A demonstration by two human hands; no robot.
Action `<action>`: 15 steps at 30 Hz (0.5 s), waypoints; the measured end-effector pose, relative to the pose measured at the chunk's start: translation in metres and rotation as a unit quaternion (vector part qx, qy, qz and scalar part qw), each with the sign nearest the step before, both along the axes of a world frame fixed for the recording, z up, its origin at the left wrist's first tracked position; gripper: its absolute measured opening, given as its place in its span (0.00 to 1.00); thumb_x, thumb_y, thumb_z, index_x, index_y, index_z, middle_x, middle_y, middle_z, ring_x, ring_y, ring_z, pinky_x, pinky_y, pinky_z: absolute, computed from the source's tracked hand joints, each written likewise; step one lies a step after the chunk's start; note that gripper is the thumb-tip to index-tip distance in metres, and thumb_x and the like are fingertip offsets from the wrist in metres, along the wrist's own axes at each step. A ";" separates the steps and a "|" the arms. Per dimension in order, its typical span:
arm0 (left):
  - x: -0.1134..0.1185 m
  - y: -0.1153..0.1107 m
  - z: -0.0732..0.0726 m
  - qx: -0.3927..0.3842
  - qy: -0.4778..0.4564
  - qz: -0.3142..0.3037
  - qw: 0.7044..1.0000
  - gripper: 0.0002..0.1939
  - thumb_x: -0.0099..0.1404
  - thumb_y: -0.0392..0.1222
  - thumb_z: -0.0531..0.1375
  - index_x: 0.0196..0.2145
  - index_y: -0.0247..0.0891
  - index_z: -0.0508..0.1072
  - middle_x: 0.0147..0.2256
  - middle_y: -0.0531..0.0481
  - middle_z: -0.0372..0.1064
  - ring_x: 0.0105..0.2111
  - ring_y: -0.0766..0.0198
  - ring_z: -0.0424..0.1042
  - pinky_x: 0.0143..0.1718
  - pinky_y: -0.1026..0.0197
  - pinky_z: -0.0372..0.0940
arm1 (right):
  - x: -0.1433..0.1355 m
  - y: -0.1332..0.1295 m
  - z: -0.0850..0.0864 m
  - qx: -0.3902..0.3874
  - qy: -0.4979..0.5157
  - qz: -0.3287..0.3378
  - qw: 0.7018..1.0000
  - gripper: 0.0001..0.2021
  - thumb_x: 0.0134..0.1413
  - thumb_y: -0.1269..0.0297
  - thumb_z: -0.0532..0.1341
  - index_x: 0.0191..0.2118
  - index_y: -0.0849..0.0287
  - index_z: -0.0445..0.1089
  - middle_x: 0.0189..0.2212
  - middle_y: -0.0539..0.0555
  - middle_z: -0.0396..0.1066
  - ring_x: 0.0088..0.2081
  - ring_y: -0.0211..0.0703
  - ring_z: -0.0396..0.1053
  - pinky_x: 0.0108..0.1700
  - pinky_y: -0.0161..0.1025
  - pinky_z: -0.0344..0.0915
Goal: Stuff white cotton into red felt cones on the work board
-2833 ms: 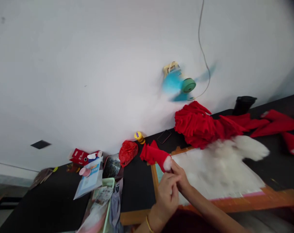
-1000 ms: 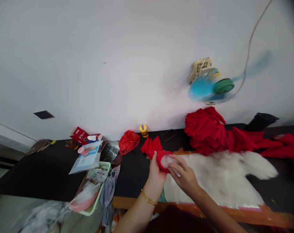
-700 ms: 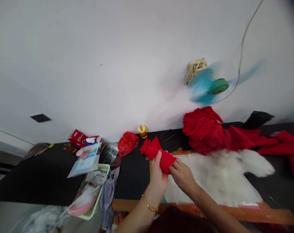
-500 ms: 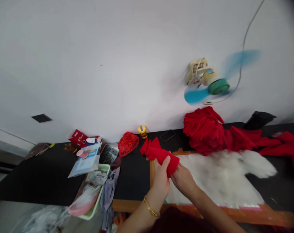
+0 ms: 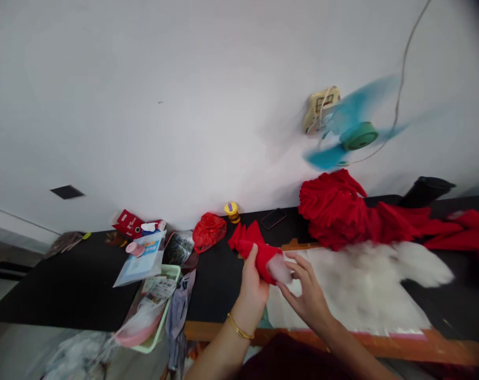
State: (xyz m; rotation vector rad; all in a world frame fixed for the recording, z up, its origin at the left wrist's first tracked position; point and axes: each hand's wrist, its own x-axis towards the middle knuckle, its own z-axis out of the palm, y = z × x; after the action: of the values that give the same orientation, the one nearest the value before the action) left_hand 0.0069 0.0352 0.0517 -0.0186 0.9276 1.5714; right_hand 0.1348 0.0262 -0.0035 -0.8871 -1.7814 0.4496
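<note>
My left hand [image 5: 254, 279] is closed around a red fabric tube [image 5: 259, 258], with the thumb lying along its top. White fluffy stuffing [image 5: 279, 269] bulges from the tube's end that faces right. Beside that end is my right hand [image 5: 306, 287], its fingers and thumb spread around the opening, fingertips at the stuffing and the fabric rim. Whether they press on it I cannot tell. A large heap of white stuffing [image 5: 366, 290] lies to the right on a white sheet [image 5: 326, 311].
Behind the stuffing is a pile of red fabric [image 5: 334, 208]. A blue-bladed fan [image 5: 358, 136] spins on the wall above. A phone [image 5: 273, 218], a yellow-lidded jar [image 5: 232, 212] and a red plastic bag [image 5: 209, 232] line the back. A green basket [image 5: 176, 272] stands left.
My right hand has drawn back from the tube's end and its fingers have spread. White stuffing now shows at the opening. My left hand still holds the tube in nearly the same place.
</note>
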 end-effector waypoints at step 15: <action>0.022 -0.007 0.000 0.033 0.033 -0.027 0.999 0.18 0.56 0.45 0.70 0.42 0.34 0.76 0.39 0.44 0.77 0.37 0.59 0.77 0.43 0.59 0.70 | -0.001 0.000 -0.002 -0.117 -0.014 -0.026 0.993 0.10 0.62 0.69 0.49 0.44 0.58 0.65 0.34 0.56 0.75 0.32 0.44 0.75 0.34 0.37 0.70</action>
State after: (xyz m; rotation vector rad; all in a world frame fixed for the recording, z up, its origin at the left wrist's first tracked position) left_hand 0.0286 0.0277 0.0519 0.1052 0.9199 1.5588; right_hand 0.1337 0.0266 -0.0053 -1.1043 -1.7499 0.6241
